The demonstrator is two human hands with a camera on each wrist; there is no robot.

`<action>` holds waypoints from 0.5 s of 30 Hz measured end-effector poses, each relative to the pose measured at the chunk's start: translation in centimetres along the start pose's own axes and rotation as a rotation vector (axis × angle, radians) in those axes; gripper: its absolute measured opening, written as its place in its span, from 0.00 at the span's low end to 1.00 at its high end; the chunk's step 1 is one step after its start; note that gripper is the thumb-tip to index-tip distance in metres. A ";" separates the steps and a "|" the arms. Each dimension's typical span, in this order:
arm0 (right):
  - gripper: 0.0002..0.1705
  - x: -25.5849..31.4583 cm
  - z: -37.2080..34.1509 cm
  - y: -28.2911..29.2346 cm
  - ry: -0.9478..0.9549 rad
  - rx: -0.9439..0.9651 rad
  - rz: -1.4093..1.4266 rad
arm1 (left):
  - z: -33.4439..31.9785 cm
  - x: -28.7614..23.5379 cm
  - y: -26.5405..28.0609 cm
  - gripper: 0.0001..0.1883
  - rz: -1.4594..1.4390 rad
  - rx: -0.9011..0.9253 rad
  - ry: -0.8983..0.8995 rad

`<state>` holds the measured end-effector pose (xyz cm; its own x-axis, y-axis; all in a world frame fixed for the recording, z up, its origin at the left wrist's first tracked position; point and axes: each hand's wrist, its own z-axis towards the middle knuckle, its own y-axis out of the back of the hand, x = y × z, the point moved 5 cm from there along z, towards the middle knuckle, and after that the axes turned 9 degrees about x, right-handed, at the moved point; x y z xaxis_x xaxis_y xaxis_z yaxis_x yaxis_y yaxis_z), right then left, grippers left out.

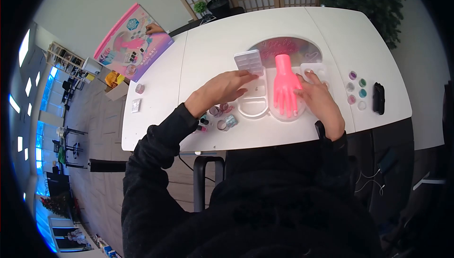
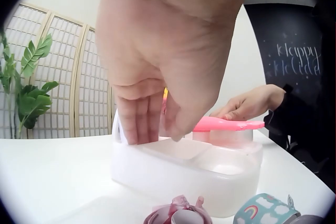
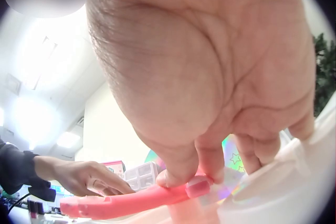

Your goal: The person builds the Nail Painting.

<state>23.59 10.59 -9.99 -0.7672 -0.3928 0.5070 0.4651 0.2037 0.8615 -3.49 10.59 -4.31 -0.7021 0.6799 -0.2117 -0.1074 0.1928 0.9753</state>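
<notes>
A bright pink model hand (image 1: 285,85) lies palm down on a white plastic nail-art tray (image 1: 252,109) with a mirror-like arched back (image 1: 307,50). My left hand (image 1: 227,87) reaches over the tray's left side. Its straight fingers (image 2: 139,119) point down into a compartment, the thumb apart from them. Right by those fingertips a clear divided box (image 1: 248,62) stands tilted up. My right hand (image 1: 321,97) spreads over the tray's right side, its thumb (image 3: 181,166) touching the pink model hand and its other fingers reaching down at the tray.
Small jars (image 1: 222,125) and nail polish bottles (image 1: 202,124) cluster left of the tray. Several glitter pots (image 1: 362,82) and a black case (image 1: 379,98) lie at the right. A pink-purple toy box (image 1: 135,45) stands at the far left; a small packet (image 1: 136,105) lies near the left edge.
</notes>
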 end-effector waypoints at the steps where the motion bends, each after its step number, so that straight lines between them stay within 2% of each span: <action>1: 0.30 -0.1 0.1 -0.2 -0.002 -0.003 0.008 | -0.1 0.0 -0.3 0.26 0.009 0.022 -0.002; 3: 0.30 -0.1 0.1 0.0 -0.001 -0.009 0.013 | -0.1 0.2 -0.1 0.27 0.020 0.040 -0.005; 5: 0.30 0.2 0.0 0.1 -0.018 0.010 0.009 | -0.3 -0.3 1.2 0.25 -0.014 -0.019 -0.090; 8: 0.30 0.1 0.1 -0.1 -0.006 -0.004 0.000 | -1.4 -0.2 4.6 0.21 -0.065 -0.037 -0.066; 12: 0.30 0.0 0.1 -0.1 0.003 0.014 -0.002 | -3.8 2.3 7.2 0.15 -0.163 -0.147 0.073; 13: 0.29 0.3 0.0 0.2 0.005 0.012 -0.007 | -4.0 2.9 7.5 0.13 -0.189 -0.242 0.074; 14: 0.29 0.5 0.0 0.3 0.009 0.011 -0.013 | -3.9 3.1 7.3 0.13 -0.189 -0.247 0.079; 15: 0.29 0.5 0.0 0.1 0.016 0.015 -0.017 | -3.8 3.6 7.0 0.13 -0.218 -0.306 0.162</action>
<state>23.32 10.41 -9.63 -0.7676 -0.4111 0.4917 0.4450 0.2103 0.8705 -9.46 11.69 2.03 -0.7390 0.5215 -0.4266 -0.4533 0.0835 0.8874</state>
